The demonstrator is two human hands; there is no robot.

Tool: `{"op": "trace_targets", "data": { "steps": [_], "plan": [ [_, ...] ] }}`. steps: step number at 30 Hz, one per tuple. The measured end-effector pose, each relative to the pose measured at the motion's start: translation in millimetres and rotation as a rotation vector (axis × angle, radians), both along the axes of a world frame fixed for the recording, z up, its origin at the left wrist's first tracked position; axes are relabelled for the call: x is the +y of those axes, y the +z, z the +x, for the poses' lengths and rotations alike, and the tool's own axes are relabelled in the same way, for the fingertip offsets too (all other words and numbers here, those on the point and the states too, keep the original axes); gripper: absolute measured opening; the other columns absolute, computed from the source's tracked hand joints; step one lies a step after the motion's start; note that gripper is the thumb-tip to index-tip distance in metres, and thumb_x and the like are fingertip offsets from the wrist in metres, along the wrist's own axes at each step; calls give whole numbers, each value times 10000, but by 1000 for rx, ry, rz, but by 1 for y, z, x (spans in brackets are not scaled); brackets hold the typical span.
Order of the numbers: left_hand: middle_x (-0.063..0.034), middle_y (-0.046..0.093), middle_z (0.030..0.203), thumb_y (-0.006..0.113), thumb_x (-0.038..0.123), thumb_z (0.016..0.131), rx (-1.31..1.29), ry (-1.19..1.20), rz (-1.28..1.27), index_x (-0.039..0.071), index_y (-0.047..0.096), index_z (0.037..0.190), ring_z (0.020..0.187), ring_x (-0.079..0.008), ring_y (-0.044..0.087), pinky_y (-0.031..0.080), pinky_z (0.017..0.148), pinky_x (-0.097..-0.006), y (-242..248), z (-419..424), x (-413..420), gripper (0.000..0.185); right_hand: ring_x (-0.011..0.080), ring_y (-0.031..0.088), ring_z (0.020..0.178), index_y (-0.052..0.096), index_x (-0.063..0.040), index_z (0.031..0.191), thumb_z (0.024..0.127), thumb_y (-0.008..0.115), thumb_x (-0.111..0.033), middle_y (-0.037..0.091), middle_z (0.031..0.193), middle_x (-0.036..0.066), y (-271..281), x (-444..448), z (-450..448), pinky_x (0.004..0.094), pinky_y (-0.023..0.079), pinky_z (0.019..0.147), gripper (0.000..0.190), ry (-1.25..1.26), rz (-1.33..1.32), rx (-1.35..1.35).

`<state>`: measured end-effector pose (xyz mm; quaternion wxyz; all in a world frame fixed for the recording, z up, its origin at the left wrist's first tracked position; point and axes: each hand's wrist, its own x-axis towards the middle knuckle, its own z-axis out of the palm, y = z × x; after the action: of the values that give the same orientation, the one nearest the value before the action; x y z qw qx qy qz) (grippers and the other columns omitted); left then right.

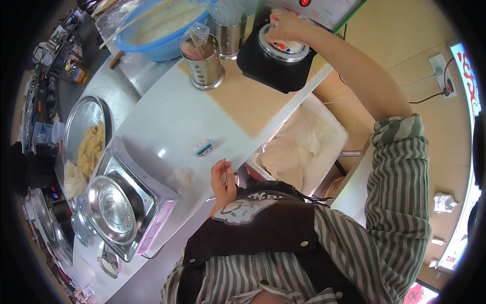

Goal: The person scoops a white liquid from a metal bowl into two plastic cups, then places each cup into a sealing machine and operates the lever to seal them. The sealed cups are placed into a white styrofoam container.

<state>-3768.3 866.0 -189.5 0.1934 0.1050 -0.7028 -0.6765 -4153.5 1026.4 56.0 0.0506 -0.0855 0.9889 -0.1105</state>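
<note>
My right hand (284,28) reaches over a black machine, probably a cup sealer (271,78), its fingers curled at the edge of a cup with red-printed film (290,46). The cup sits in the machine's round metal ring (279,56); the fingertips are partly hidden. My left hand (224,180) hangs near the counter's front edge, fingers loosely bent and apart, holding nothing. A small pink and blue digital timer (204,148) lies on the white counter just beyond it. Two perforated steel holders stand left of the machine, the nearer one (205,72) with wrapped sticks.
A blue basin (159,53) of pale contents stands at the back left. On the left are a steel tray (70,133) with yellowish food and a scale (150,212) bearing a metal bowl (114,211). A white tub (336,152) sits below the counter at right.
</note>
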Motion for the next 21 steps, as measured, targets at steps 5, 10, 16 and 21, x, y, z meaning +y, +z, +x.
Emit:
{"op": "trace_targets", "data": {
  "steps": [5, 10, 16, 21],
  "plan": [
    [-131, 610, 1069, 551, 13, 932, 16, -115, -224, 2, 528, 1217, 931, -209, 597, 477, 844, -327, 4, -3, -11, 286, 328, 570, 1029, 557, -104, 1142, 599, 770, -317, 596, 1074, 151, 23, 5, 42, 448, 444, 890, 621, 214, 31, 363],
    [-166, 615, 1049, 577, 0, 894, 95, -287, -433, 7, 549, 1175, 912, -300, 606, 485, 818, -368, 17, -16, -13, 283, 389, 517, 1078, 514, -12, 1174, 678, 737, -231, 526, 1128, 221, 115, 47, 144, 435, 450, 924, 586, 204, -205, 296],
    [-178, 640, 983, 600, 43, 888, 140, -716, -462, 3, 620, 1011, 887, -349, 617, 494, 779, -397, 8, -17, 19, 131, 319, 550, 996, 554, -84, 1111, 629, 757, -171, 567, 1087, 136, 89, 116, 246, 415, 458, 858, 530, 111, -313, 430],
    [-130, 675, 894, 569, 150, 962, -201, -1029, -363, -6, 652, 893, 865, -279, 639, 503, 777, -353, -79, 0, 67, 190, 352, 523, 979, 557, -97, 1121, 635, 738, -220, 550, 1041, 135, -26, 176, 317, 459, 461, 854, 533, -89, -287, 34]
  ]
}}
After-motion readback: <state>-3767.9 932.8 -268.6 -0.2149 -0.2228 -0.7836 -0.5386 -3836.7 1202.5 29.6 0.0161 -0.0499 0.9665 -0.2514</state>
